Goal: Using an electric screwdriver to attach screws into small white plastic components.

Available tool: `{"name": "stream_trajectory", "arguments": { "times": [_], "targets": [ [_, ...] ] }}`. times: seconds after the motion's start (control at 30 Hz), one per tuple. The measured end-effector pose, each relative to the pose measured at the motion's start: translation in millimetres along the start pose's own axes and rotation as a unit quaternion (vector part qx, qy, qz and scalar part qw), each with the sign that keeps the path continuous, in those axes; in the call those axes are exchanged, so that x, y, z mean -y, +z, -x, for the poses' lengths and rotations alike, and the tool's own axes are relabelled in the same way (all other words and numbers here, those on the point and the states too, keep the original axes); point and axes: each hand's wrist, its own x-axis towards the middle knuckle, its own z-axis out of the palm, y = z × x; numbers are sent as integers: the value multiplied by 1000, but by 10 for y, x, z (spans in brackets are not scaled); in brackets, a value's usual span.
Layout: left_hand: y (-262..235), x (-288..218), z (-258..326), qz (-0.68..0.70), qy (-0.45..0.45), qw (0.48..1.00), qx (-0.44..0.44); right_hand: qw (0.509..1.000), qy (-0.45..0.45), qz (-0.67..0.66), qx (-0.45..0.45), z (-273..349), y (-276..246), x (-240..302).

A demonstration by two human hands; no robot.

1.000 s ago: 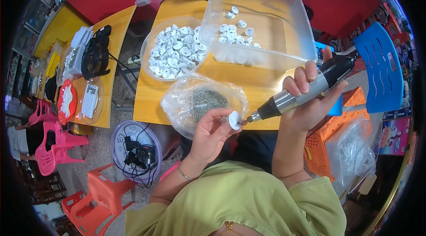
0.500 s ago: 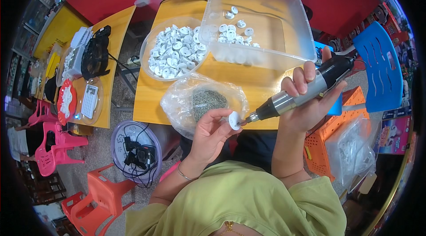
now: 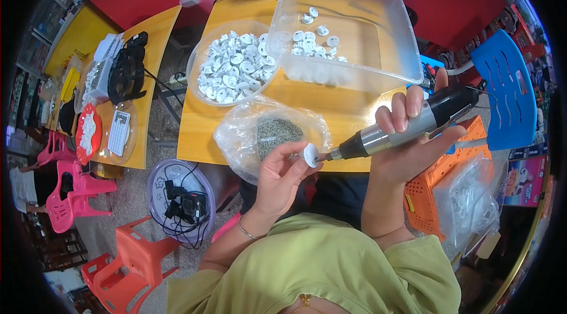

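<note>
Between the thumb and fingers of my left hand (image 3: 280, 179) is a small round white plastic part (image 3: 309, 155), held up near the table's front edge. My right hand (image 3: 407, 131) is wrapped round an electric screwdriver (image 3: 384, 137) with a silver and black body, its tip pointing left at the part. The bit meets the part's right side; whether a screw sits there is too small to tell. Just beyond my left hand lies an open clear plastic bag (image 3: 233, 137) full of small grey screws (image 3: 277, 135).
A round clear tub (image 3: 192, 78) heaped with white parts (image 3: 233, 69) stands at the back left. Right of it is a clear bin (image 3: 366, 72) with several white parts. An orange crate (image 3: 424, 205) and blue chair (image 3: 505, 87) stand right.
The screwdriver's rear end has swung slightly down and to the right in my right hand. The white part has tilted a little and moved slightly up and left.
</note>
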Motion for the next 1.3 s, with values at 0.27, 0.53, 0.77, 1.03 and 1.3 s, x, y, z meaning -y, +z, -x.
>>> {"name": "stream_trajectory", "arguments": {
  "times": [0.27, 0.53, 0.77, 1.03, 1.3],
  "targets": [
    [-32, 21, 11, 0, 0, 1000, 9, 998, -4, 56, -30, 22, 43, -6],
    [-31, 33, 24, 10, -14, 1000, -4, 999, -15, 37, -4, 42, 29, -13],
    [-46, 46, 32, 12, -12, 1000, -4, 999, -16, 49, 0, 63, 31, -12],
    [-86, 85, 30, 17, -32, 999, -6, 999, -12, 48, -13, 101, -39, -22],
    [-109, 75, 12, 36, -88, 995, 11, 1000, -6, 11, -6, 93, -99, -8]
  ]
}}
